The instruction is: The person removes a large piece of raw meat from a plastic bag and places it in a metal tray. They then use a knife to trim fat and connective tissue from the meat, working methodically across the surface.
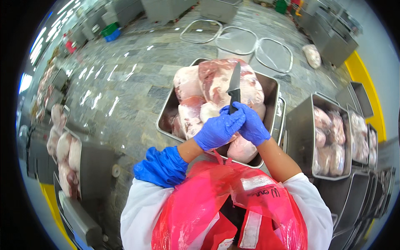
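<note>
A knife (235, 84) with a black handle points away from me, blade raised over the meat. My right hand (252, 123), in a blue glove, is closed round its handle. Pressed against it is my left hand (219, 130), also gloved in blue. Its fingers are together and lie over the lower end of the handle and the right palm, which hides whatever they grip. Beneath both hands, large pale-pink pieces of meat (189, 83) fill a metal bin (273, 89). One smaller piece (241, 149) lies at the bin's near edge.
To the right stand metal bins (298, 137) with bagged meat. On the left, another metal bin (98, 166) holds more meat. Hoop-rimmed clear bags (236, 41) stand beyond my bin. A wrapped piece (311, 56) lies on the wet tiled floor (137, 96).
</note>
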Motion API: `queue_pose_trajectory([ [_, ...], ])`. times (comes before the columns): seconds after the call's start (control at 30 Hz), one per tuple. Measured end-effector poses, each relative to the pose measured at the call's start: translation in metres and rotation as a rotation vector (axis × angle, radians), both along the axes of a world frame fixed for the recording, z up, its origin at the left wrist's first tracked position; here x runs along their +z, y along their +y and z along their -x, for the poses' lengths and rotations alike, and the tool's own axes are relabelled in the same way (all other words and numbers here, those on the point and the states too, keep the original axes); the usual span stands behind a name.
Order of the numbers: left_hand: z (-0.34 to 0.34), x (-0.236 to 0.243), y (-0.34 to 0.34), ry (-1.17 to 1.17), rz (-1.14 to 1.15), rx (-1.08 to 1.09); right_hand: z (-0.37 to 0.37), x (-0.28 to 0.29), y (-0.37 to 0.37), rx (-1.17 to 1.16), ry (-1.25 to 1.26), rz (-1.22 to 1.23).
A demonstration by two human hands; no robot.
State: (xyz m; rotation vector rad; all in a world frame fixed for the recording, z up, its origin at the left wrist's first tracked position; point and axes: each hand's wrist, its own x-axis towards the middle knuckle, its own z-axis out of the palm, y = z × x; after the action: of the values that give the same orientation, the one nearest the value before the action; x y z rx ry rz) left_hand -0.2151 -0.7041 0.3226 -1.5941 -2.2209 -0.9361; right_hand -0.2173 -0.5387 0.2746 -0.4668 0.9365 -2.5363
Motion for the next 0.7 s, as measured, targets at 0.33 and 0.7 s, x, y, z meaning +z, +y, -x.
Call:
queue_pose_trajectory([
  [0.33,0.056,-0.054,0.083,0.162,0.18,0.088,-0.066,0.015,0.143,-0.651,-0.349,-0.576],
  [0.7,0.146,-0.095,0.173,0.139,0.509,0.48,-0.006,-0.008,0.274,-0.478,-0.047,-1.458],
])
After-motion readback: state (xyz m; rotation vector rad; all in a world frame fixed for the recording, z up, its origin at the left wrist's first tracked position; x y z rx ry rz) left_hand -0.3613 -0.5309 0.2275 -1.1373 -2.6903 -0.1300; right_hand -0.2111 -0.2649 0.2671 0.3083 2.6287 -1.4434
